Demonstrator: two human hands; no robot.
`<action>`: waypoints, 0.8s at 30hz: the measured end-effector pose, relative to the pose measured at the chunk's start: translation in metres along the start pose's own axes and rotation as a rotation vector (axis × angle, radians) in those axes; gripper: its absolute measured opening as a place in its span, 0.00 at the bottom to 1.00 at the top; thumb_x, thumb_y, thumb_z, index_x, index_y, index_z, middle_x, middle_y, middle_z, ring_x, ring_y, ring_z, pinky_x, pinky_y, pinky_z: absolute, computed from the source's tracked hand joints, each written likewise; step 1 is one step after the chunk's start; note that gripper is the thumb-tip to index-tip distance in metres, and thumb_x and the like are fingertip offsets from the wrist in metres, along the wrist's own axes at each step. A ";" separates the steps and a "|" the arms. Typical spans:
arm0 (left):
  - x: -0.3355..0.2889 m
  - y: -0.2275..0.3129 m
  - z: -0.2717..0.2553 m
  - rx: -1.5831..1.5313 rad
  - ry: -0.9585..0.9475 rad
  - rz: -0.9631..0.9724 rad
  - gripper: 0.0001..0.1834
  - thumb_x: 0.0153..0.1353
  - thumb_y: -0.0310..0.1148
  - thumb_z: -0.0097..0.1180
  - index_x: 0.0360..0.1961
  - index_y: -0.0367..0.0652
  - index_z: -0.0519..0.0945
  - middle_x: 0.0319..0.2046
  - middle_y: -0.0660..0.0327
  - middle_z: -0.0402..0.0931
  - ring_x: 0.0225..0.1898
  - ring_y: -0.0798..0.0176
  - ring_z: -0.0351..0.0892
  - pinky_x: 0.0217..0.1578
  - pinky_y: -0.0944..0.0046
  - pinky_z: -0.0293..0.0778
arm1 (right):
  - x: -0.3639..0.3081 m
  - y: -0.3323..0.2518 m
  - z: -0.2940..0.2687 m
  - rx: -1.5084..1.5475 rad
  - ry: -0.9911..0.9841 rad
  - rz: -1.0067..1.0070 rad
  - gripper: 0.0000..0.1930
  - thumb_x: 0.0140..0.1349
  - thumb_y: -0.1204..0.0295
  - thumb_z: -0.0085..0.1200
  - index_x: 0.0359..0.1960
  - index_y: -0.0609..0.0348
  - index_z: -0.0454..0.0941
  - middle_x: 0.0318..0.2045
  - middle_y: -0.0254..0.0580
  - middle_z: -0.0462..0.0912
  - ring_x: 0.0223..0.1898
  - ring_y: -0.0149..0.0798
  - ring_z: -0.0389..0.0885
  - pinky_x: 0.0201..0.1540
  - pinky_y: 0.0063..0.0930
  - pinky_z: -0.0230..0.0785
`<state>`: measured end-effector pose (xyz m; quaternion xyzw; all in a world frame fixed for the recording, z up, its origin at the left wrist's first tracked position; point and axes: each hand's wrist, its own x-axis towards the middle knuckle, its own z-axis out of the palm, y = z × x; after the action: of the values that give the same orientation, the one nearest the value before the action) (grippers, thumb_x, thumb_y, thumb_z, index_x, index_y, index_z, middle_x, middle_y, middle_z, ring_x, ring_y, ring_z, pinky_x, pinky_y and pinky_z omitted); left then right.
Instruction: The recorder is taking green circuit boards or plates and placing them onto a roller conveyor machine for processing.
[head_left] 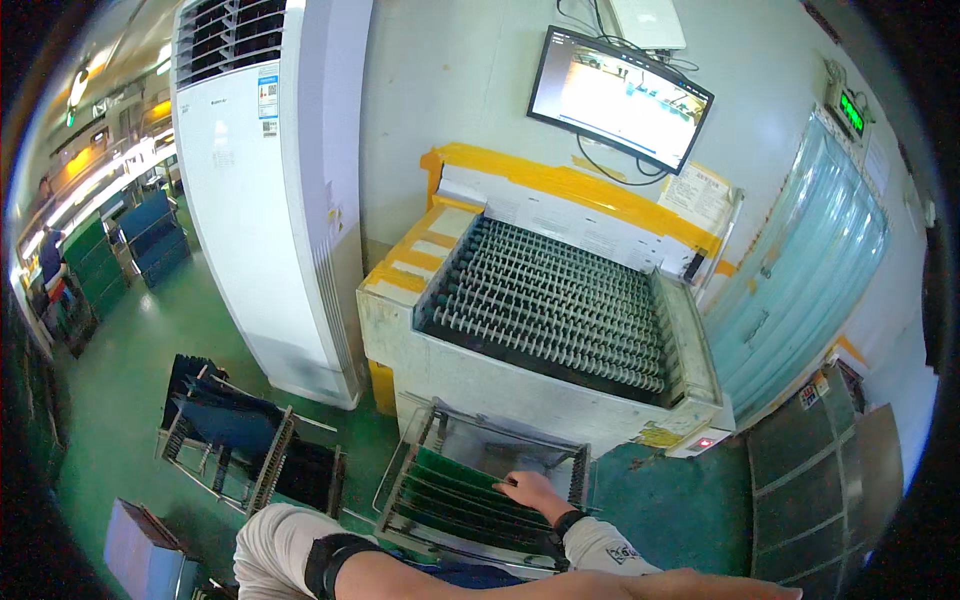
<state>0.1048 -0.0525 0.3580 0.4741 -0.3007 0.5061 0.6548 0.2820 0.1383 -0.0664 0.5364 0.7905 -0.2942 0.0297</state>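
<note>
Though one edge is gripped, nothing is lifted clear

Where the lower middle of the frame shows a metal rack [580,472], several green boards [455,478] stand side by side in it, and the right hand [530,493] has its fingers closed on the upper edge of one. That board sits among the others, so its removal or placing looks unfinished; which of the two, I cannot tell. The left hand [725,587] lies along the bottom edge, lower right; its underside is cut off, so whether it grips anything cannot be told. At the centre, the roller machine [550,310] shows no board on its rollers. At lower left, a second rack [272,460] holds dark boards [235,415], untouched by either hand. Overlap hides how many green boards are left.
</note>
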 end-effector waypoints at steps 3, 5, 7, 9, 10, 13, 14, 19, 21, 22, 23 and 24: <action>-0.002 0.000 0.014 -0.037 0.072 0.000 0.16 0.66 0.38 0.62 0.46 0.35 0.84 0.70 0.40 0.60 0.60 0.49 0.74 0.55 0.51 0.70 | 0.002 -0.011 -0.001 -0.008 0.027 -0.074 0.30 0.60 0.38 0.54 0.42 0.55 0.85 0.38 0.58 0.85 0.43 0.62 0.83 0.46 0.51 0.75; 0.002 0.003 0.010 -0.037 0.054 -0.013 0.16 0.66 0.38 0.62 0.45 0.35 0.84 0.70 0.40 0.59 0.60 0.49 0.74 0.55 0.51 0.70 | 0.000 -0.011 0.000 -0.011 0.039 -0.060 0.31 0.61 0.38 0.54 0.42 0.56 0.85 0.38 0.58 0.85 0.43 0.62 0.83 0.46 0.51 0.74; 0.005 0.003 0.006 -0.047 0.038 -0.011 0.16 0.66 0.38 0.62 0.45 0.35 0.84 0.70 0.40 0.59 0.59 0.49 0.74 0.55 0.51 0.70 | -0.002 -0.012 -0.001 0.003 0.037 -0.042 0.31 0.61 0.39 0.54 0.42 0.57 0.84 0.38 0.59 0.85 0.43 0.62 0.83 0.45 0.52 0.74; 0.005 0.002 0.003 -0.055 0.031 0.002 0.16 0.66 0.38 0.62 0.45 0.35 0.84 0.70 0.40 0.59 0.59 0.49 0.74 0.55 0.51 0.70 | -0.002 -0.012 0.000 -0.012 0.027 -0.031 0.30 0.60 0.39 0.55 0.42 0.55 0.85 0.37 0.57 0.85 0.42 0.61 0.83 0.44 0.50 0.74; 0.007 0.001 0.001 -0.067 0.023 0.000 0.16 0.67 0.38 0.61 0.45 0.35 0.84 0.70 0.40 0.59 0.59 0.49 0.74 0.55 0.51 0.70 | 0.001 -0.008 0.001 -0.029 0.027 -0.024 0.29 0.60 0.39 0.56 0.43 0.54 0.85 0.36 0.55 0.86 0.42 0.59 0.83 0.44 0.49 0.74; 0.010 -0.003 -0.004 -0.101 0.016 -0.002 0.16 0.67 0.38 0.61 0.45 0.34 0.83 0.70 0.39 0.59 0.59 0.49 0.74 0.55 0.51 0.70 | -0.003 0.007 0.007 -0.013 0.058 -0.019 0.28 0.59 0.39 0.57 0.42 0.53 0.86 0.35 0.53 0.86 0.41 0.58 0.84 0.43 0.46 0.74; 0.010 -0.004 -0.005 -0.117 0.011 -0.007 0.16 0.67 0.38 0.61 0.45 0.34 0.83 0.70 0.39 0.59 0.58 0.49 0.74 0.55 0.51 0.70 | -0.005 0.013 0.008 0.003 0.075 -0.017 0.28 0.59 0.39 0.57 0.42 0.53 0.86 0.35 0.53 0.86 0.40 0.58 0.84 0.42 0.46 0.74; 0.008 0.003 -0.001 -0.084 0.021 0.014 0.16 0.68 0.39 0.60 0.44 0.34 0.83 0.70 0.39 0.59 0.58 0.50 0.74 0.55 0.51 0.70 | 0.005 -0.007 0.006 -0.005 0.038 -0.011 0.28 0.59 0.39 0.58 0.41 0.53 0.86 0.34 0.54 0.86 0.39 0.58 0.84 0.42 0.46 0.74; 0.009 0.002 -0.001 -0.092 0.017 0.019 0.16 0.68 0.39 0.59 0.44 0.33 0.83 0.70 0.39 0.60 0.57 0.50 0.74 0.55 0.51 0.70 | 0.006 -0.004 0.007 0.001 0.044 -0.008 0.29 0.59 0.39 0.58 0.41 0.53 0.86 0.33 0.54 0.86 0.39 0.58 0.84 0.42 0.46 0.74; 0.009 0.002 -0.001 -0.098 0.017 0.019 0.16 0.68 0.39 0.59 0.44 0.33 0.83 0.70 0.39 0.60 0.57 0.50 0.75 0.55 0.51 0.70 | 0.006 -0.002 0.009 -0.001 0.053 -0.015 0.29 0.59 0.39 0.58 0.41 0.53 0.86 0.33 0.54 0.86 0.39 0.58 0.84 0.42 0.46 0.74; 0.009 0.001 0.000 -0.102 0.019 0.019 0.16 0.68 0.39 0.59 0.44 0.33 0.83 0.69 0.39 0.60 0.57 0.50 0.75 0.55 0.51 0.70 | 0.007 0.001 0.010 -0.002 0.063 -0.023 0.29 0.59 0.39 0.58 0.41 0.53 0.86 0.33 0.54 0.86 0.39 0.57 0.84 0.42 0.46 0.74; 0.010 0.000 0.001 -0.106 0.018 0.022 0.16 0.68 0.39 0.59 0.44 0.33 0.83 0.69 0.39 0.60 0.57 0.50 0.75 0.55 0.51 0.70 | 0.008 0.003 0.012 -0.012 0.071 -0.033 0.29 0.59 0.39 0.58 0.41 0.54 0.86 0.33 0.54 0.86 0.39 0.57 0.84 0.42 0.46 0.74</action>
<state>0.1078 -0.0494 0.3668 0.4306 -0.3265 0.5009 0.6760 0.2774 0.1399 -0.0807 0.5333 0.8014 -0.2708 -0.0001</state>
